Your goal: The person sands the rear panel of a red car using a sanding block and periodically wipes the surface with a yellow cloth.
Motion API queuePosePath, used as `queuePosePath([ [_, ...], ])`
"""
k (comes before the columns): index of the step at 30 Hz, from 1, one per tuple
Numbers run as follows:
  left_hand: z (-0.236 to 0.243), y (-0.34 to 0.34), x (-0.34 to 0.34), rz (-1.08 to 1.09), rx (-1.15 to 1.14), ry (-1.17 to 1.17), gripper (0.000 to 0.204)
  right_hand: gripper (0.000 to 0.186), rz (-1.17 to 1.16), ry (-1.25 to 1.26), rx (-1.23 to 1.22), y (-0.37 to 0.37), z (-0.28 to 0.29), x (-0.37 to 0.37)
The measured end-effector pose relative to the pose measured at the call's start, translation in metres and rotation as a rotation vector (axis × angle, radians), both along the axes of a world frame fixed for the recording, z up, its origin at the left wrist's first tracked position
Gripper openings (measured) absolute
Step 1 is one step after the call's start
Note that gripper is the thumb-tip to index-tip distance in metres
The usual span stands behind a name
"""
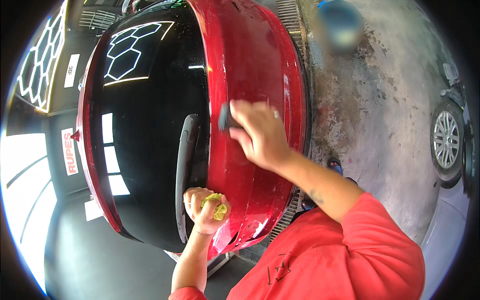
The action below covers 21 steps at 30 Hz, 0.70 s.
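Note:
My right hand [257,132], slightly blurred, grips a dark pad or block [224,118] against the glossy red rear panel [245,65] of a car, just right of its black rear window [140,105]. My left hand [199,207] is closed around a crumpled yellow-green cloth [217,212] at the lower edge of that window, where it meets the red paint. A dark wiper arm [181,170] runs along the glass just left of this hand.
Another car's wheel [445,140] stands at the far right. A blurred blue round object [339,27] is on the stained concrete floor at the upper right. A metal drain grate [288,15] runs beside the red car. My sandalled foot [334,165] shows beyond the bumper.

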<state>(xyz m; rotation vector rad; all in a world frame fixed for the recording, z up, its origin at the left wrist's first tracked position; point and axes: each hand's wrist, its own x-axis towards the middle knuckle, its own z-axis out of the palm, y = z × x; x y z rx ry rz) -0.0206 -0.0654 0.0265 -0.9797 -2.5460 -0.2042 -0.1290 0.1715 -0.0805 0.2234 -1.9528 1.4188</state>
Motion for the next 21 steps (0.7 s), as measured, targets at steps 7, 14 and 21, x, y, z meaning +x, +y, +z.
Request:
queuePosePath([
  [7, 0.000, -0.002, 0.000, 0.008, -0.009, -0.010, 0.030, 0.071, 0.007, -0.037, -0.054, -0.007, -0.006, 0.021],
  [14, 0.000, 0.003, -0.004, 0.006, -0.019, 0.022, 0.030, 0.065, -0.097, 0.000, -0.140, 0.001, -0.034, -0.009],
  [21, 0.001, 0.002, -0.001, -0.005, -0.012, 0.017, 0.032, 0.061, -0.124, -0.046, -0.153, 0.011, -0.045, -0.025],
])
